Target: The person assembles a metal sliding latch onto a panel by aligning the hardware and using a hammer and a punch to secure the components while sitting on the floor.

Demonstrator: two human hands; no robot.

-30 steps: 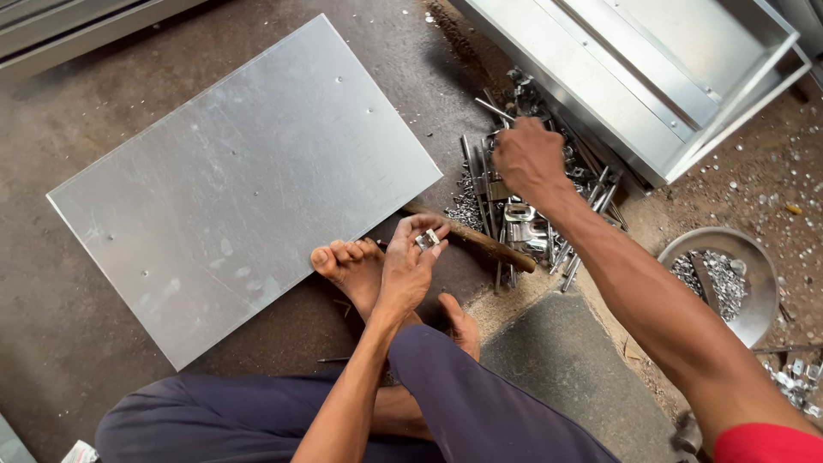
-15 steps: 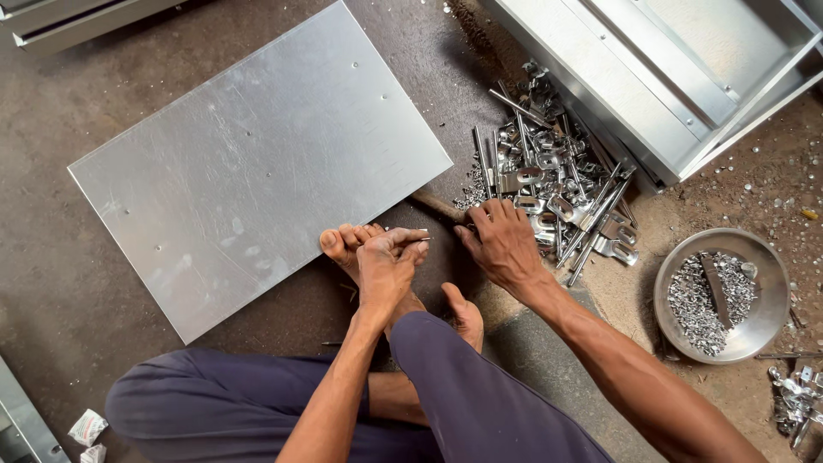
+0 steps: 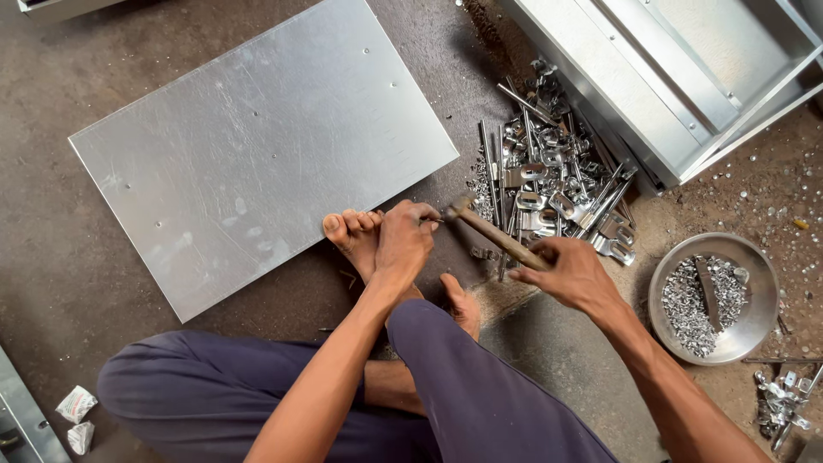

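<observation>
Right hand (image 3: 573, 273): fingers wrapped tight round the wooden handle of a hammer (image 3: 495, 235), gripping near the handle's end.
Hammer: lies slanted up-left, head next to the left hand's fingertips, just above the floor.
Left hand (image 3: 403, 242): pinched shut on a small metal piece (image 3: 431, 219) (too small to tell what kind), resting beside the bare foot (image 3: 353, 236).
Foot: toes touch the near edge of the metal sheet (image 3: 257, 146).
Metal sheet: flat on the concrete floor (image 3: 69, 274), a few small holes in it.
Hardware pile (image 3: 553, 193): shiny brackets and rods, on the floor just right of the hammer.
Bowl (image 3: 754, 330): round, steel, holds small screws, well right of the right hand.
Metal cabinet frame (image 3: 677, 77): top right, behind the pile.
</observation>
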